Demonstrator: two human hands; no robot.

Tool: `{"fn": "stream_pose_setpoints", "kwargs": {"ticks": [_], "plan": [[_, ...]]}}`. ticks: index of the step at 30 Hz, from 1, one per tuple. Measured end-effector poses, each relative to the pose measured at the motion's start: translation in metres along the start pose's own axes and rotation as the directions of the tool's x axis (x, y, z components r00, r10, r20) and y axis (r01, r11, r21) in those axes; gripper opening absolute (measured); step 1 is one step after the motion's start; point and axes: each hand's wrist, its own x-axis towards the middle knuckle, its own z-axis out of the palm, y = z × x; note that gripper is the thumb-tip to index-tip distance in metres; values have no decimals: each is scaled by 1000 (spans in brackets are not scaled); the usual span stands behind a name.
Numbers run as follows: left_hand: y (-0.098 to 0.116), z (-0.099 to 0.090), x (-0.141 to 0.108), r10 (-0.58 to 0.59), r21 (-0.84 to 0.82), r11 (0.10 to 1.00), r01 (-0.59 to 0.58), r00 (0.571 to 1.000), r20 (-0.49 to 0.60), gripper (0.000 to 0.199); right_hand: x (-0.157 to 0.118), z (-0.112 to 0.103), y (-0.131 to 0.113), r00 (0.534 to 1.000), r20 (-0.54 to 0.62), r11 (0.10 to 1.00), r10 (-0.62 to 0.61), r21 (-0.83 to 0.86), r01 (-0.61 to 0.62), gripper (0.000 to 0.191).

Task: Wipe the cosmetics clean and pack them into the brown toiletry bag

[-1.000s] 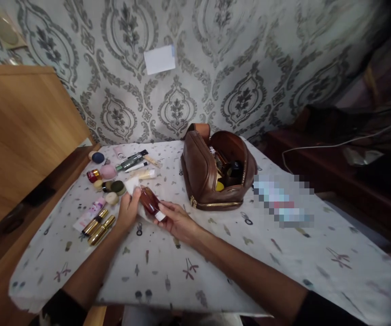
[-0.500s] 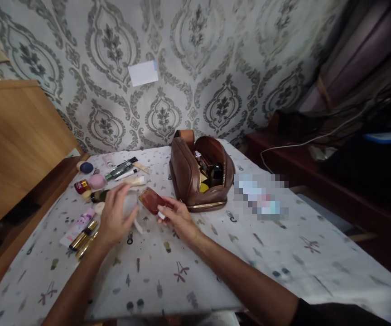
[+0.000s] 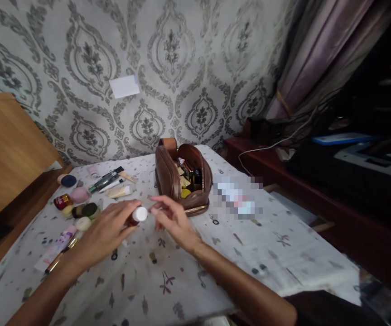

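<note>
My left hand (image 3: 108, 230) grips a reddish-amber bottle (image 3: 140, 214) above the cloth, its white cap tipped toward me and most of its body hidden behind the cap and my fingers. Just right of the cap is my right hand (image 3: 178, 225), holding nothing, its fingers apart and partly bent. Beyond that hand stands a brown leather toiletry bag (image 3: 165, 174), unzipped, with several small items inside, among them a yellow round one and a black-topped one.
Cosmetics lie at the left: a cream tube (image 3: 118, 192), a pink sponge (image 3: 79, 195), a red jar (image 3: 62, 201) and a gold tube (image 3: 57, 261). A blurred-out item (image 3: 238, 197) lies right of the bag. Patterned cloth (image 3: 195, 276) covers the table; a wooden panel (image 3: 12, 140) stands left.
The bottle has passed from my right hand to my left and turned so its white cap faces me. My right hand has let go. The view has shifted right.
</note>
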Motion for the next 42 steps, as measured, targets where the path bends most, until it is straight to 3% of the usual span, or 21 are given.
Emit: {"fn": "stream_pose_setpoints", "kwargs": {"ticks": [2,4,6,8,10,11,13,16,19,22,25,28,34,42], "plan": [[9,-16,9,-131,-216,969,115,989,-61,42,-3,-23,-20,979,-91,952,-182,-264,153,31],[22,-31,23,-229,-460,877,138,962,-148,45,-6,-48,-38,935,-54,757,-351,-604,249,28],[36,-41,44,-284,-667,742,65,932,-225,47,-8,-69,-50,945,55,483,-323,-849,215,28],[48,-45,68,-281,-775,631,-41,919,-277,48,-11,-84,-55,972,97,220,-214,-965,145,25],[57,-43,94,-225,-819,557,-135,925,-306,48,-17,-92,-54,983,115,47,-146,-991,123,23],[61,-41,106,-187,-834,526,-166,934,-304,46,-20,-94,-53,981,132,4,-139,-991,134,21],[66,-33,128,-122,-861,474,-183,955,-270,42,-27,-98,-48,970,175,-17,-170,-985,174,19],[69,-17,151,-98,-885,455,-101,982,-162,37,-34,-103,-41,938,238,6,-253,-969,248,20],[70,-1,166,-104,-836,549,-15,991,-87,33,-35,-106,-41,914,304,-45,-268,-952,304,19],[72,9,173,-100,-725,688,14,992,-77,31,-32,-105,-49,932,317,-153,-179,-944,292,13],[80,13,173,-90,-604,795,54,995,-31,29,-31,-101,-56,936,329,-237,-127,-926,293,16],[89,13,172,-74,-512,857,60,997,-6,33,-34,-100,-57,928,349,-255,-133,-916,309,26],[93,17,172,-84,-528,846,80,996,16,33,-40,-103,-47,915,353,-223,-193,-924,309,35],[93,19,176,-108,-537,838,100,994,17,27,-46,-104,-47,932,289,-51,-219,-957,285,35]]}}
